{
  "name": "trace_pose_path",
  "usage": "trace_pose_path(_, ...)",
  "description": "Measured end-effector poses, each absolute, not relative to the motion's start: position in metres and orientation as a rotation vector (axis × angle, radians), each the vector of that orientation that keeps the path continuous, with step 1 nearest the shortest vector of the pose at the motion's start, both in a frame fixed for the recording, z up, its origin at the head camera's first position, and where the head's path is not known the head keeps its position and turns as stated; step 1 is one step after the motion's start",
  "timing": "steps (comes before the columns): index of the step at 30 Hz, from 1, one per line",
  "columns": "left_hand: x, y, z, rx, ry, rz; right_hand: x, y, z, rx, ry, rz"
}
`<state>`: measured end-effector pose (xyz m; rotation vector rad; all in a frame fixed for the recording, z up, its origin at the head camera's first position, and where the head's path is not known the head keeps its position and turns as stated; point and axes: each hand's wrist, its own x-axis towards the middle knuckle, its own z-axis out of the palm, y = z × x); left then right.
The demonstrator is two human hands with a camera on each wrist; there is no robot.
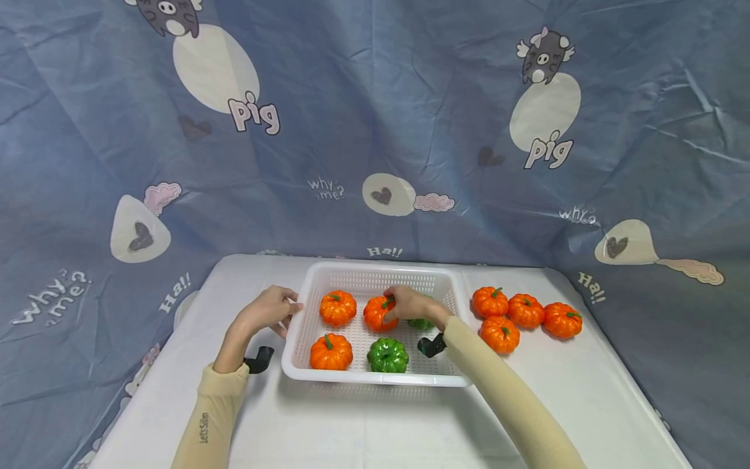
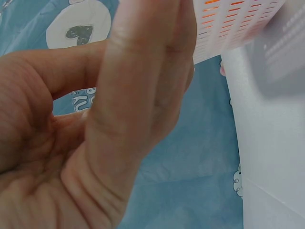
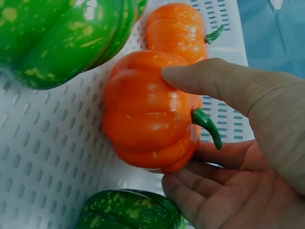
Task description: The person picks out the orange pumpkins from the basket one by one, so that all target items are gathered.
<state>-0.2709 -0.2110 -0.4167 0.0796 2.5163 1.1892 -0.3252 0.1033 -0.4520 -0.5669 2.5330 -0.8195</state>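
Observation:
A white perforated plastic basket [image 1: 375, 378] sits on the table with orange and green toy pumpkins in it. My right hand [image 1: 413, 305] grips an orange pumpkin [image 1: 375, 315] inside it. In the right wrist view the thumb lies on this pumpkin [image 3: 147, 114] and the fingers reach around its lower side; its curved green stem points toward the palm. A green pumpkin [image 1: 419, 323] is partly hidden under the right hand. My left hand [image 1: 271, 309] holds the basket's left rim; in the left wrist view its fingertips run out of frame beside the perforated wall [image 2: 224, 28].
Two orange pumpkins [image 1: 338, 308] stand in the basket's left part, and a green pumpkin [image 1: 388, 355] at its front middle. Right of the basket, several orange pumpkins [image 1: 525, 311] lie on the white table [image 1: 328, 430]. A blue printed cloth [image 1: 375, 130] hangs behind.

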Motion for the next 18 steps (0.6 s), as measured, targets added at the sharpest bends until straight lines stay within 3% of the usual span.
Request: trace_pose_path(18, -0.2705, -0.2108, -0.4169, 0.068, 2.515, 1.187, -0.3226, 0.104, -0.4497, -0.572, 2.562, -0.739)
